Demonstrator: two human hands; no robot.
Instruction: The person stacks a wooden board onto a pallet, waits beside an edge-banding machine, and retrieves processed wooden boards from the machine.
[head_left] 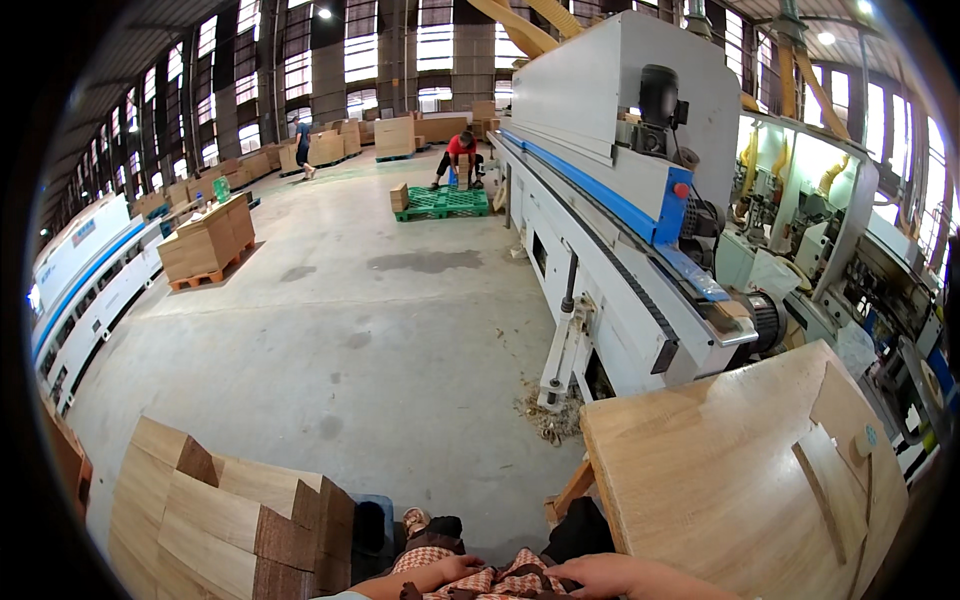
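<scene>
My left hand (458, 567) lies at the bottom of the head view on a bunched orange-and-white checked cloth (512, 574) with dark brown parts, spread over my lap. My right hand (588, 573) rests on the right side of the same cloth, its fingers pointing inward. Both hands look loosely open, though the fingertips are partly lost in the folds. Left of my legs stands a stack of wood-grain boards (215, 510). At my right is a wood-grain worktable (700, 440), with narrow strips (822, 490) and a roll of tape (865, 440) on it.
A long grey-and-blue machine (600, 200) runs ahead on the right, with shavings (552, 415) by its foot. A blue bin (372, 525) stands beside the boards. Farther off, a person in red (461, 150) bends over a green pallet (440, 203); another person (303, 145) stands left.
</scene>
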